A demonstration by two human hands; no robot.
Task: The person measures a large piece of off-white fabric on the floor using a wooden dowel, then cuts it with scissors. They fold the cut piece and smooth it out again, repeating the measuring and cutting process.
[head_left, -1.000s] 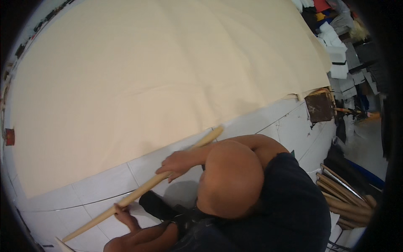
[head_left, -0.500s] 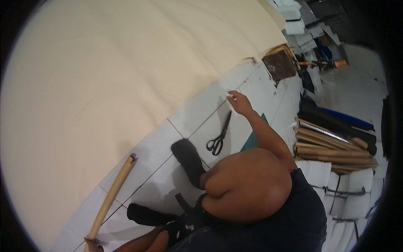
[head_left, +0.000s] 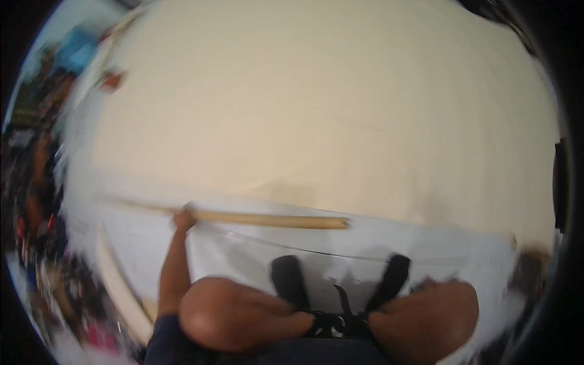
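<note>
My left hand is closed around a long tan cardboard tube, which lies roughly sideways along the near edge of a large cream sheet. The tube's right end is near the middle of the view, and its left end blurs out. Just past my right knee, a small blurred bit of what looks like my right hand shows. The knee hides the rest, so its fingers and anything in them cannot be made out. My dark-covered feet stand on the tiles below the tube.
White floor tiles run between the sheet and my legs. On the left, a pale curved strip lies near blurred clutter. A brown block-like object sits by the sheet's right corner. A dark strap rises between my feet.
My view has swung left and levelled, so the tube lies sideways. My left hand now shows fully on it. The right hand, earlier outstretched above scissors, is mostly behind my knee; the scissors are out of sight.
</note>
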